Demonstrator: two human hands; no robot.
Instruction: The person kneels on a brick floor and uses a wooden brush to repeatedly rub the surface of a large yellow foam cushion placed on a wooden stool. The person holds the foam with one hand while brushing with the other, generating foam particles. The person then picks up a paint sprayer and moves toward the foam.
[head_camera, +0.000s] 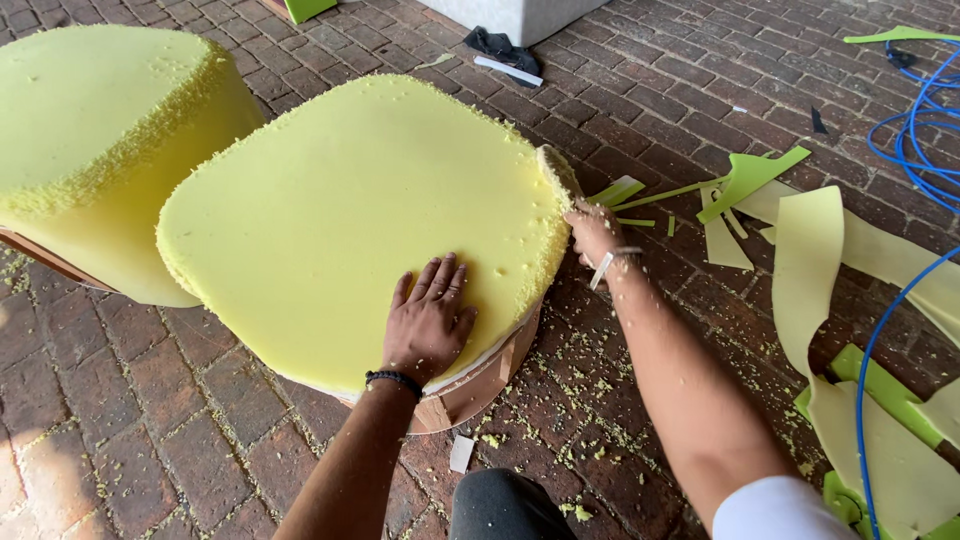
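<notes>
A thick yellow foam cushion (340, 220) with rounded corners lies on a wooden frame (480, 385) on the brick floor. My left hand (430, 315) lies flat on the cushion's near right part, fingers spread, a dark band on the wrist. My right hand (592, 232) is at the cushion's right edge, closed around a round abrasive tool (556, 168) that touches the rough, crumbled foam edge. Foam crumbs dot my right forearm.
A second yellow foam cushion (90, 130) stands at the left on another wooden base. Foam offcuts and strips (830, 250) lie at the right, with a blue hose (925, 130) looping over them. Crumbs litter the bricks. A dark cloth (498, 45) lies at the top.
</notes>
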